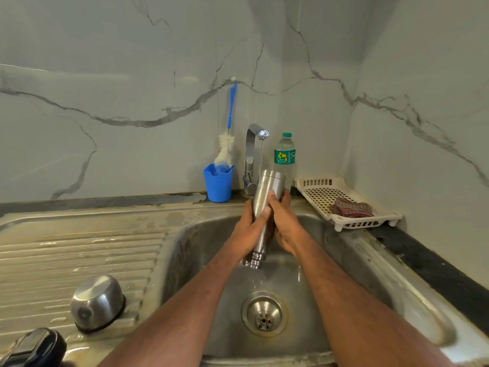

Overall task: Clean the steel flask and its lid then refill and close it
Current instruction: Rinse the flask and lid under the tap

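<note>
Over the sink basin (344,263) both hands hold the steel flask (267,197) upside down, its threaded mouth toward the drain (264,313) and its flat base up under the tap (255,144). The flask leans a little, with the base toward 1 o'clock and the mouth toward 7 o'clock. A thin stream of water falls from the tap's spout onto the base, and water drips from the mouth into the basin.

The left hand (248,229) wraps around the flask from the 9 o'clock side; its thumb lies across the front of the body and the fingers curl behind (they are mostly hidden). The right hand (287,223) closes on the flask from the 3 o'clock side, its thumb pressing on the metal above the left thumb. Both grips are tight on the flask, with no gap visible between palm and steel.

The steel lid (98,303) sits on the ribbed drainboard (79,250) at 8 o'clock from the flask, well apart from it, dome side up. At 11 o'clock from the flask a blue cup (218,185) holds a bottle brush (227,139) with a blue handle. Just behind the flask, at 1 o'clock, stands a plastic water bottle (284,152) with a green label. At 3 o'clock a white basket (317,186) holds a folded cloth (350,207).
</note>
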A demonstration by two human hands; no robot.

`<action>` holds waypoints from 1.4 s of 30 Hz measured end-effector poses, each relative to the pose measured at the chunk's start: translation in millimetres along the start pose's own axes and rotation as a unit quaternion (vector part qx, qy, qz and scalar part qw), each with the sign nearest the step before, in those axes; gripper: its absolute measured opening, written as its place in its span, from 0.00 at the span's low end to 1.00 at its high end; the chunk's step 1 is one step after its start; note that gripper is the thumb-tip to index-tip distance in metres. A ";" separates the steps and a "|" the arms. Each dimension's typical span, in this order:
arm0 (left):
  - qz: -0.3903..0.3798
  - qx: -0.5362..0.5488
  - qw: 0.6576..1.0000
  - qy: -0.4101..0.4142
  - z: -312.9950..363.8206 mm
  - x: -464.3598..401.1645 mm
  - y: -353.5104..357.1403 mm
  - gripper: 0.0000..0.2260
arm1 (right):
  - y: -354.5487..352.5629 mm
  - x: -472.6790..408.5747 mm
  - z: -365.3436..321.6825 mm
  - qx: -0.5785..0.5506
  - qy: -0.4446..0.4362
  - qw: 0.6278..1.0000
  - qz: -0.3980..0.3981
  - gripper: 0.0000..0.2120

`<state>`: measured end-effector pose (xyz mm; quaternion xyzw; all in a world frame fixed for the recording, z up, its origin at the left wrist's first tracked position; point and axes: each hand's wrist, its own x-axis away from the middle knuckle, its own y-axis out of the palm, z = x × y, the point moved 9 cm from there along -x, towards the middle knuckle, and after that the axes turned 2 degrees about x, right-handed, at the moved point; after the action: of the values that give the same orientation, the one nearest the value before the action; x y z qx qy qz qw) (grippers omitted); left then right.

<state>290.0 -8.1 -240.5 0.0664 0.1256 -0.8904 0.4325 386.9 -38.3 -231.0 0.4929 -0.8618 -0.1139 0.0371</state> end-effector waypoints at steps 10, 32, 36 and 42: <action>0.068 -0.273 0.958 0.061 -3.9 -1.0 -37.7 0.41 | -5.8 -0.3 -17.4 0.195 -0.088 0.976 0.038 0.42; 0.006 0.080 0.996 -0.028 -15.8 -0.1 -38.9 0.31 | 27.2 2.9 7.4 0.119 -0.008 0.988 -0.098 0.32; -0.018 0.212 0.972 -0.097 -21.4 2.1 -30.2 0.25 | 29.8 -2.0 5.6 0.032 0.021 0.995 -0.097 0.24; -0.017 0.284 0.944 -0.168 -35.3 6.4 -24.6 0.25 | 23.6 -6.0 16.4 0.043 0.041 0.995 -0.086 0.24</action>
<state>267.0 11.6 -271.8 0.0341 -0.2060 -0.8945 0.3953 367.2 -19.0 -241.1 0.5702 -0.8183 -0.0596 0.0411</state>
